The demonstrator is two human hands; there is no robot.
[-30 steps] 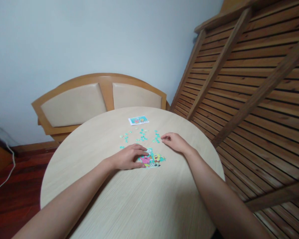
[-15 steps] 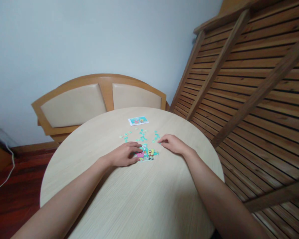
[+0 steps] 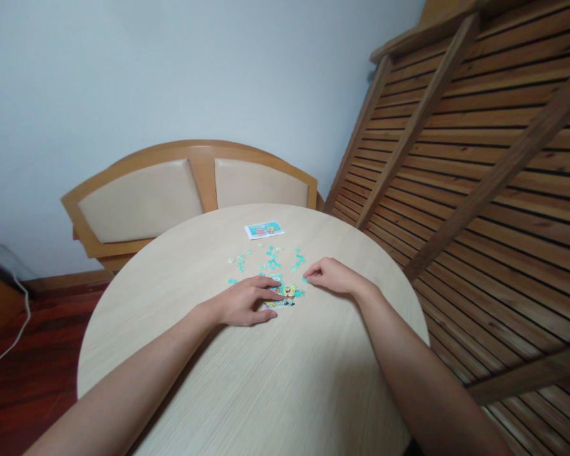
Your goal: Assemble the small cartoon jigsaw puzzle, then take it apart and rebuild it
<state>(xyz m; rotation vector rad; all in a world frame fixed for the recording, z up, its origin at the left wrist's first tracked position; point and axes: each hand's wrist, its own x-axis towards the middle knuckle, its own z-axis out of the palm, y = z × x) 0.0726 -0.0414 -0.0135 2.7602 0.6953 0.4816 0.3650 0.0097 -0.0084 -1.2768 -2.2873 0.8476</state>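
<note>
A partly joined cartoon jigsaw puzzle (image 3: 289, 292) lies flat on the round table, a yellow square figure showing at its right side. My left hand (image 3: 249, 301) rests over the puzzle's left part with its fingers spread, hiding some of the picture. At the upper right of the puzzle, my right hand (image 3: 330, 275) pinches a small teal puzzle piece (image 3: 304, 279) between thumb and fingertips. Several loose teal pieces (image 3: 272, 258) are scattered just beyond both hands.
A picture card (image 3: 265, 230) with the cartoon lies toward the far edge of the round table (image 3: 194, 380). Behind the table stands a padded headboard (image 3: 142, 196). Wooden slats (image 3: 456, 164) lean at the right; a white cable (image 3: 23, 310) hangs at the left.
My left hand has slid a little right, covering more of the puzzle's pink figure. The fingers of my right hand have closed on a teal piece.
</note>
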